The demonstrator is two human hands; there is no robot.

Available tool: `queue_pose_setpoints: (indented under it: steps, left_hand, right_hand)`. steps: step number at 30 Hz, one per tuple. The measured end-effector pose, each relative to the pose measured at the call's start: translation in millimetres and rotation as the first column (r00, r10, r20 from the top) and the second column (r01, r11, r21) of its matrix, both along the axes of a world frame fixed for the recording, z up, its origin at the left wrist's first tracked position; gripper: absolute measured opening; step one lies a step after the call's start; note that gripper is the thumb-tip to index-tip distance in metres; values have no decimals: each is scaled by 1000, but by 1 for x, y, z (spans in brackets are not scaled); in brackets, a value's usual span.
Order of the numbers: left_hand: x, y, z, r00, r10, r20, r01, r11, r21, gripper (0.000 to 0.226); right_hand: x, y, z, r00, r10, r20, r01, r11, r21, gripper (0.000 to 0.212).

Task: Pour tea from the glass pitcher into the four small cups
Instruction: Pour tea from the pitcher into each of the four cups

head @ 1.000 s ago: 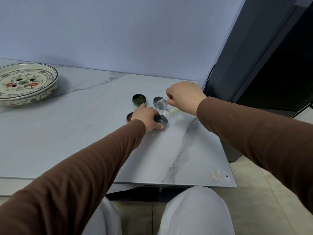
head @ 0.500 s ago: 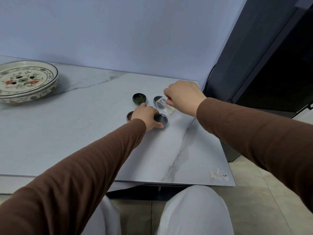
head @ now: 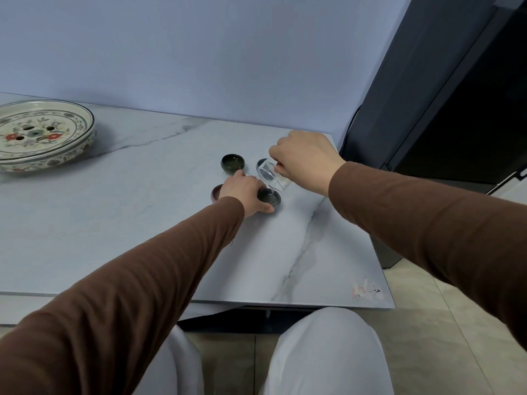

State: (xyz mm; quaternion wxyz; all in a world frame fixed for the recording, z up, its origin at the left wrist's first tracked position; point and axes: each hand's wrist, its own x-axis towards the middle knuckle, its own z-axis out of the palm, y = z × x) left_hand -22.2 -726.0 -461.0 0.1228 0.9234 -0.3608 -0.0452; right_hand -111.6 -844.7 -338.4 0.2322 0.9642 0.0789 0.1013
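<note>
We log both arms in long brown sleeves (head: 137,283), plain knit-type fabric, no print, logo or buttons visible. Cuffs end at wrists w/ a simple straight edge; right sleeve (head: 427,223) same colour & cloth, soft folds along forearm. Left hand (head: 245,192) & right hand (head: 306,161) bare: no gloves, rings, watch or bands that we can see. Near bottom edge, legs in pale grey-white trousers (head: 322,354), smooth cloth, no seams or pockets in view.

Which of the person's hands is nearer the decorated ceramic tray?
Left. The left hand steadies a dark cup among the cups; the right hand tilts the glass pitcher, farther from the decorated ceramic tray.
</note>
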Motion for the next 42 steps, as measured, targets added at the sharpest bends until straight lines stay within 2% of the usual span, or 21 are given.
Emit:
queue_pose_setpoints:
  steps: [20,34,37,42]
  left_hand:
    - [0,-1,-2,1000,15,-3,-15,1000,13,56]
    - [1,-2,-2,1000,0,19,-1,999,34,54]
    - [0,-2,-1,1000,-6,26,5,999,39,54]
    - [-1,-2,2,998,-23,53,19,996,87,56]
  right_hand:
    - [-10,14,5,999,32,15,-31,996,-78,12]
    - [-17,7,-2,1000,-13,1,13,1000,5,23]
    - [-15,4,-6,999,-35,10,34,997,65,19]
    - [-14,-19,-13,973,-227,32,206,927,313,18]
